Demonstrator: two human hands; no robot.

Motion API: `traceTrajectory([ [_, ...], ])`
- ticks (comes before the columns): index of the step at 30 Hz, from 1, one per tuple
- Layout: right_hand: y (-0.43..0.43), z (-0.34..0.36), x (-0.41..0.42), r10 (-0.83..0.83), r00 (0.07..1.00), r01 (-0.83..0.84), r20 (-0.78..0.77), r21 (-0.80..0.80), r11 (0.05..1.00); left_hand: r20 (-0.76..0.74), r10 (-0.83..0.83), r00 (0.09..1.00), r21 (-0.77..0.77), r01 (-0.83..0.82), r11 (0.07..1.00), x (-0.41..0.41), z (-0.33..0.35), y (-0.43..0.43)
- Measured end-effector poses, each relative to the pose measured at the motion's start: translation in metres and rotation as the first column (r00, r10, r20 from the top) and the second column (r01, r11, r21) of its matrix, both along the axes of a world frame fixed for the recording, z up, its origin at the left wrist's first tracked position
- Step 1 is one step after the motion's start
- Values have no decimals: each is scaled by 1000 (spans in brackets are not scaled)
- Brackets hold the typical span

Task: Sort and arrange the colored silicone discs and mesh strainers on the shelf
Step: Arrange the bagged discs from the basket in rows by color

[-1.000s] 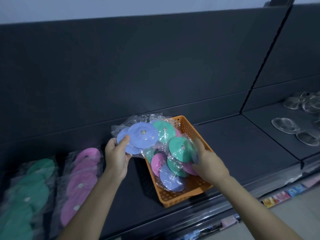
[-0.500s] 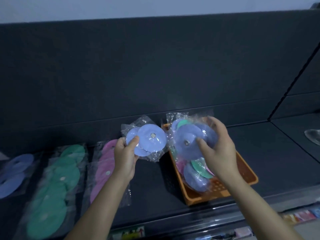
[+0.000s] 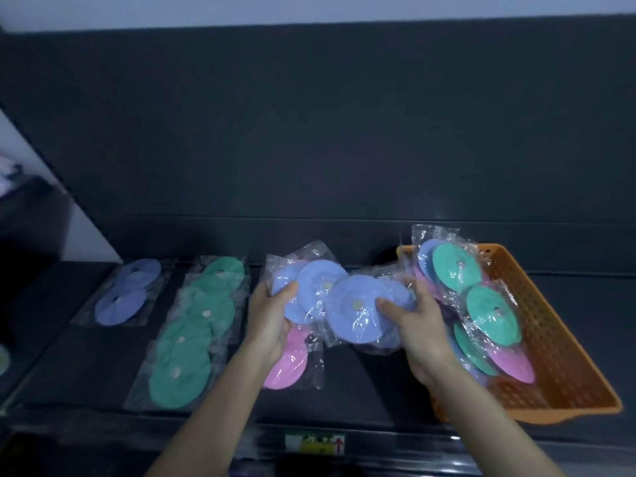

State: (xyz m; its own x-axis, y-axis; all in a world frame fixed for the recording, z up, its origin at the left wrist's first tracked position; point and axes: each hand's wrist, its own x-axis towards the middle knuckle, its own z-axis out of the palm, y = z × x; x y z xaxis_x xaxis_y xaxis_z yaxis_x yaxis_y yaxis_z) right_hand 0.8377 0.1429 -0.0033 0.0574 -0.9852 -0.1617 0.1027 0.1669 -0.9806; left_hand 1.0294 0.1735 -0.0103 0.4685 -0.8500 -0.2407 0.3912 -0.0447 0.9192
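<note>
My left hand (image 3: pixel 272 321) grips bagged blue discs (image 3: pixel 311 290) above the shelf. My right hand (image 3: pixel 418 325) pinches more bagged blue discs (image 3: pixel 356 313), thumb on the front one, and the two bundles overlap in the middle. On the shelf lie three rows in plastic bags: blue discs (image 3: pixel 127 294) at the left, green discs (image 3: pixel 196 332) beside them, and pink discs (image 3: pixel 290 363) partly hidden under my left hand. An orange basket (image 3: pixel 564 339) at the right holds mixed green, blue and pink bagged discs (image 3: pixel 478 301). No mesh strainers are in view.
The dark shelf (image 3: pixel 361 383) has a tall dark back panel (image 3: pixel 309 132). A label sticker (image 3: pixel 315 444) sits on the shelf's front edge. A neighbouring shelf unit (image 3: pixel 27 215) stands at the far left.
The view has swung left, showing all three rows. My right hand has brought its blue discs out from over the basket and left, up against those in my left hand.
</note>
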Motion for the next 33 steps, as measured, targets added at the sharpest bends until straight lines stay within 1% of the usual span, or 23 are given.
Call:
traceTrajectory([
  [5, 2, -25, 12, 16, 987, -41, 159, 158, 987, -107, 46, 993, 43, -42, 998, 12, -12, 9],
  [7, 4, -31, 15, 22, 984, -57, 179, 191, 980, -127, 56, 990, 56, -49, 997, 12, -15, 10],
  [10, 7, -36, 13, 7, 980, -53, 201, 227, 973, -118, 46, 992, 74, -38, 997, 9, -17, 10],
  [14, 2, -45, 5, 6, 986, -44, 167, 226, 973, -102, 27, 994, 100, -17, 995, 7, -21, 6],
  [17, -2, -49, 0, -58, 987, 26, 150, 210, 977, -86, -5, 996, 110, 15, 994, 5, -25, 2],
  [20, -7, -49, -10, -131, 978, 94, 165, 218, 972, -70, -43, 997, 115, 51, 992, 1, -28, -2],
  [23, -13, -49, -28, -169, 973, 128, 160, 238, 963, -51, -74, 996, 124, 80, 989, -9, -29, -7],
  [25, -16, -48, -42, -173, 971, 127, 168, 253, 959, -45, -102, 994, 100, 106, 989, -19, -28, -9],
  [27, -17, -49, -52, -147, 966, 84, 213, 277, 957, -59, -124, 991, 82, 128, 988, -30, -28, -12],
  [29, -15, -50, -55, -123, 968, 58, 217, 285, 957, -93, -145, 985, 63, 151, 986, -40, -30, -15],
  [33, -12, -55, -49, -178, 979, 148, 99, 257, 955, -204, -126, 971, 63, 142, 988, -51, -36, -19],
])
